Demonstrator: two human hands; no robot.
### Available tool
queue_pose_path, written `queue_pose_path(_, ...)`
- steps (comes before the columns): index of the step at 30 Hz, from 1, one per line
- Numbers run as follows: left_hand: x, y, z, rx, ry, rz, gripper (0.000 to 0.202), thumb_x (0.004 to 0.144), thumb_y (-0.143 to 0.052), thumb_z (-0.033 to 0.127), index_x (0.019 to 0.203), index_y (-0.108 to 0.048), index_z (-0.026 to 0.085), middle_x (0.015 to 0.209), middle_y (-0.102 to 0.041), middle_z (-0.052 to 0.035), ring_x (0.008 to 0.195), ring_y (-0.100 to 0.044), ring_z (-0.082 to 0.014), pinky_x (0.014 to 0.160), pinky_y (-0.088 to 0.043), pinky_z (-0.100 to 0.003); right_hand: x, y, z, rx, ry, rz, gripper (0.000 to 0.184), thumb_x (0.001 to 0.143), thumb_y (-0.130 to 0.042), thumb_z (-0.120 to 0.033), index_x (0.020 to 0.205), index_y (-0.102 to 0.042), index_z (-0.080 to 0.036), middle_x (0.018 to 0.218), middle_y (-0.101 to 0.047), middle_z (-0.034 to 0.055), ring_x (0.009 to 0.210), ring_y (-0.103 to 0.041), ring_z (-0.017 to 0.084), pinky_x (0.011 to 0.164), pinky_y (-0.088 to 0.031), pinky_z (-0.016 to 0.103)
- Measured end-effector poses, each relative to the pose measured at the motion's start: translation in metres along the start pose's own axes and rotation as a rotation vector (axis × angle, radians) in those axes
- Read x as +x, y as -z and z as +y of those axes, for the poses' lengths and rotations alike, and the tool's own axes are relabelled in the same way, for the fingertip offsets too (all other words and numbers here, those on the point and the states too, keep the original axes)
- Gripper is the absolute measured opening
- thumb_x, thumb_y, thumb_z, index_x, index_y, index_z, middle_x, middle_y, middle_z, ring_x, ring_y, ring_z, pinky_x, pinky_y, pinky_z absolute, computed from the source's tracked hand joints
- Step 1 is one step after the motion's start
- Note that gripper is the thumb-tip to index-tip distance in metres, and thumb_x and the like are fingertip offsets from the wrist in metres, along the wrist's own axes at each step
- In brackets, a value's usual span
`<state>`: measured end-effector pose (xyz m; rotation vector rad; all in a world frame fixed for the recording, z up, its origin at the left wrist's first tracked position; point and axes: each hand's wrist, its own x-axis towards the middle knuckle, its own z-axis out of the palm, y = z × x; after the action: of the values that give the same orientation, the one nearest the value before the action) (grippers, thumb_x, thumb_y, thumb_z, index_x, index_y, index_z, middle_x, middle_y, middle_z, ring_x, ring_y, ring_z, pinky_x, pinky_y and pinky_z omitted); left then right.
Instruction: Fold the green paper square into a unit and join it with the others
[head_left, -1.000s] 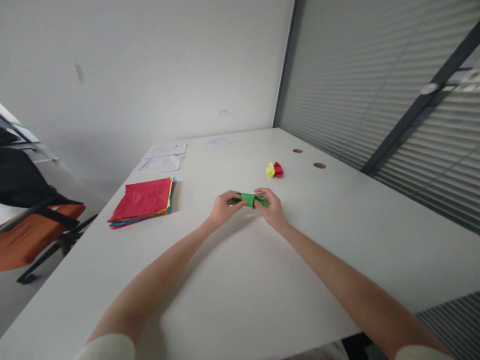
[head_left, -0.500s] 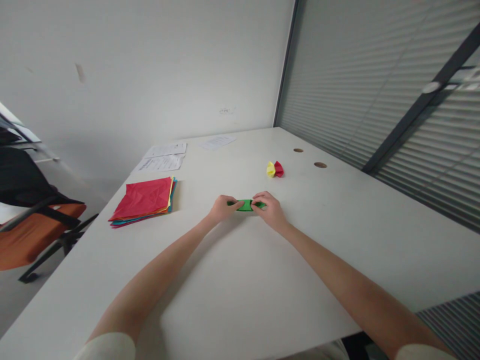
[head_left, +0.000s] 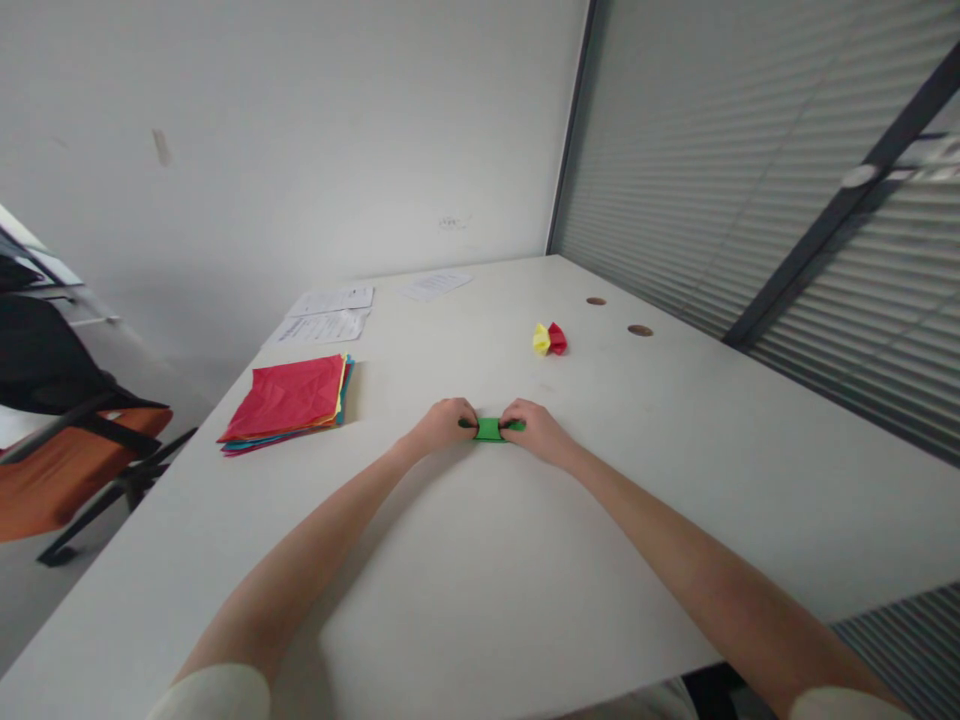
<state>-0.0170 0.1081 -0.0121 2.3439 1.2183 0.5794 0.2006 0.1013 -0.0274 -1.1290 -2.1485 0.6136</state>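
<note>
A narrow folded strip of green paper [head_left: 489,430] lies level between my two hands, just above or on the white table. My left hand [head_left: 448,425] pinches its left end, the fingers curled over it. At the other end my right hand [head_left: 534,430] is closed on the strip, thumb and fingers together. Only the middle of the strip and a bit of its right end show; the fingers hide the rest. Beyond my hands, to the right, sit a yellow folded paper piece [head_left: 541,340] and a red one [head_left: 557,339], side by side and touching.
On the left of the table [head_left: 465,590] lies a stack of coloured paper sheets [head_left: 289,398], red on top. Printed sheets [head_left: 326,325] lie behind it. Two round holes pierce the tabletop near the blinds [head_left: 675,200]. An orange and black chair [head_left: 82,455] stands at left.
Both hands have come slightly nearer to me with the green strip. My fingers have curled more tightly around its ends. The other papers have not moved.
</note>
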Motion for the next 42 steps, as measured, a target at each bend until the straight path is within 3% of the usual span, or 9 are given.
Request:
queue_pose_path(8,0.0,-0.002,0.002,0.046,0.049,0.023,0.016,0.072,-0.059,0.021,0.074,-0.075,0.018,0.077,-0.068,-0.0025,0.072,-0.06,-0.0136,0.07,-0.045,-0.022,0.001,-0.003,0.004,-0.068,0.002,0.023,0.011,0.073,-0.065,-0.009,0.076,-0.07,-0.018,0.083,-0.064,0.0036,0.079,-0.06,0.016,0.077,-0.046,0.03)
queue_pose_path(19,0.004,-0.011,-0.019,-0.079,0.108,0.041,0.016,0.068,-0.062,0.027,0.074,-0.074,0.019,0.077,-0.067,-0.0014,0.075,-0.059,-0.0141,0.072,-0.046,-0.021,0.0,-0.001,0.0,-0.28,-0.104,-0.003,0.01,0.075,-0.069,-0.023,0.084,-0.072,-0.024,0.09,-0.064,0.0056,0.09,-0.051,0.023,0.082,-0.038,0.038)
queue_pose_path(29,0.005,-0.009,-0.021,-0.116,0.102,0.03,0.018,0.067,-0.062,0.028,0.073,-0.075,0.017,0.074,-0.066,-0.0023,0.072,-0.058,-0.0142,0.069,-0.046,-0.023,-0.001,0.001,-0.006,-0.267,-0.159,-0.03,0.011,0.076,-0.069,-0.024,0.087,-0.072,-0.024,0.096,-0.063,0.0058,0.093,-0.049,0.025,0.083,-0.034,0.039)
queue_pose_path(35,0.004,-0.011,-0.017,-0.145,0.113,0.103,0.013,0.067,-0.063,0.024,0.07,-0.073,0.017,0.079,-0.066,-0.0024,0.077,-0.059,-0.0141,0.075,-0.046,-0.023,-0.001,-0.002,0.001,-0.219,-0.069,0.034,0.006,0.074,-0.072,-0.023,0.08,-0.071,-0.023,0.096,-0.063,0.0056,0.096,-0.049,0.025,0.085,-0.035,0.04)
queue_pose_path(42,0.005,-0.011,-0.017,-0.063,0.168,0.053,0.015,0.066,-0.064,0.026,0.074,-0.074,0.019,0.086,-0.065,-0.0029,0.084,-0.058,-0.0169,0.079,-0.046,-0.026,0.0,-0.002,0.0,-0.25,-0.15,0.02,0.009,0.073,-0.073,-0.027,0.081,-0.072,-0.024,0.096,-0.064,0.0065,0.097,-0.049,0.028,0.083,-0.035,0.041)
